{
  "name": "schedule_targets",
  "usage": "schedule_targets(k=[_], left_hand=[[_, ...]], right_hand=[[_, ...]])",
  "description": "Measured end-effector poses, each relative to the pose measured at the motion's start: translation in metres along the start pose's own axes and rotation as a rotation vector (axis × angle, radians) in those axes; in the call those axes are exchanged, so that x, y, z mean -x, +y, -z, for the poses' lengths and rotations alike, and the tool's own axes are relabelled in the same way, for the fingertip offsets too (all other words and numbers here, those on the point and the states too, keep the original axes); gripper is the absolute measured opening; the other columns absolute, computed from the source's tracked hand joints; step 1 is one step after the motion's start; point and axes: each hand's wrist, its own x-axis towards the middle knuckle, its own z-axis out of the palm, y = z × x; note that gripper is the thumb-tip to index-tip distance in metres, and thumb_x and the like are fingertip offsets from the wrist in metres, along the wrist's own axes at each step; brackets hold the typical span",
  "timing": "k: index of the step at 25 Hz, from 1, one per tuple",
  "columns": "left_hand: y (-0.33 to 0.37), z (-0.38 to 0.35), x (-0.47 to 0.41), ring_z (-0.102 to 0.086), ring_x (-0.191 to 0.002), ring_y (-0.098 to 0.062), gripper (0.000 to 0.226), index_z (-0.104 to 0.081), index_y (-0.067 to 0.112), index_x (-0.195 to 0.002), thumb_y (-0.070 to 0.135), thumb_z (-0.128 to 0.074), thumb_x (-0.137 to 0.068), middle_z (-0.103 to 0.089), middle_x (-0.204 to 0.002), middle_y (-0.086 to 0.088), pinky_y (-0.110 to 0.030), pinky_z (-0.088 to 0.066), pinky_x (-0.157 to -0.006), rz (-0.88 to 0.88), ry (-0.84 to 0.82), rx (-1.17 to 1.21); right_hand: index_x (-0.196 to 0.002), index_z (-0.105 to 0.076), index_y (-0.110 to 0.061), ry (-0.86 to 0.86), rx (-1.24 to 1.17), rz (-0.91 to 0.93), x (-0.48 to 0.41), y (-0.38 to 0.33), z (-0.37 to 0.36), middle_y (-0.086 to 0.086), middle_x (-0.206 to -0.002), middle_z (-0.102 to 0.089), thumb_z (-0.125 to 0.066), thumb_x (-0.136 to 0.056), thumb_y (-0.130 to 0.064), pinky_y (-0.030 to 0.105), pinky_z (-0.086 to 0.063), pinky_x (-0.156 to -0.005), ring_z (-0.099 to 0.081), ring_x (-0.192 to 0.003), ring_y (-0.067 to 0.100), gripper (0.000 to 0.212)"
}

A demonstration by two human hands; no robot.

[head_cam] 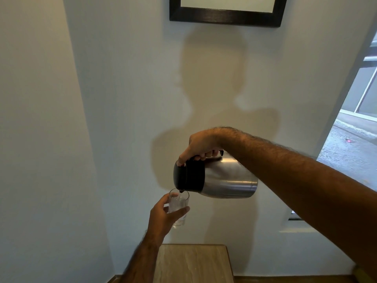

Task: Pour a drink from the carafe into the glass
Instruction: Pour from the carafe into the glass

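Note:
A steel carafe (pixel 228 180) with a black top and handle is tipped on its side in the air. My right hand (pixel 201 147) grips its handle from above, thumb on the lid. Its black spout hangs just over the rim of a clear glass (pixel 179 203), which my left hand (pixel 163 217) holds up in the air from the left side. Clear liquid shows inside the glass. Both objects are held in front of a white wall, well above the table.
A small wooden table top (pixel 193 262) lies below the hands at the bottom edge. A dark-framed picture (pixel 224 17) hangs high on the wall. A window (pixel 357 119) opens at the right.

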Motion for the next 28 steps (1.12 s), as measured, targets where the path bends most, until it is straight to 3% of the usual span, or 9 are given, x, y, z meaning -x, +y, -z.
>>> schedule_targets(k=[6,12,23,28], left_hand=[[0.0012,-0.0015,0.0001,-0.067,-0.105,-0.019,0.068,-0.061,0.042,-0.12,0.059,-0.086,-0.059,-0.066,-0.122,0.01,-0.018,-0.055,-0.076,0.016,0.003,-0.015],[-0.0021,-0.0001,-0.0013,-0.068,-0.109,-0.024,0.079,-0.061,0.032,-0.13,0.057,-0.087,-0.06,-0.068,-0.125,0.004,-0.034,-0.06,-0.089,0.014,0.009,-0.027],[-0.0014,-0.0012,-0.0028,-0.068,-0.103,-0.017,0.073,-0.06,0.029,-0.133,0.043,-0.09,-0.068,-0.068,-0.128,0.002,-0.034,-0.059,-0.09,0.017,0.014,-0.038],[-0.0003,-0.002,0.0003,-0.068,-0.11,-0.025,0.077,-0.06,0.025,-0.136,0.043,-0.09,-0.067,-0.069,-0.13,-0.002,-0.043,-0.06,-0.094,0.018,0.013,-0.023]], right_hand=[[-0.058,-0.057,-0.022,0.002,0.005,0.003,-0.0006,0.0004,0.0002,-0.009,-0.046,-0.046,-0.076,-0.073,-0.064,0.02,-0.03,-0.042,-0.035,-0.037,0.01,0.048],[-0.057,-0.056,-0.023,0.006,0.013,-0.005,-0.0023,0.0006,0.0001,-0.009,-0.046,-0.045,-0.076,-0.071,-0.065,0.022,-0.029,-0.044,-0.034,-0.038,0.011,0.049],[-0.058,-0.056,-0.022,0.003,0.009,-0.003,-0.0008,0.0035,0.0012,-0.008,-0.046,-0.044,-0.076,-0.074,-0.064,0.02,-0.027,-0.043,-0.032,-0.037,0.011,0.049],[-0.059,-0.057,-0.022,-0.003,-0.002,0.001,0.0018,0.0067,-0.0006,-0.008,-0.047,-0.044,-0.076,-0.074,-0.064,0.022,-0.027,-0.044,-0.032,-0.038,0.011,0.049]])
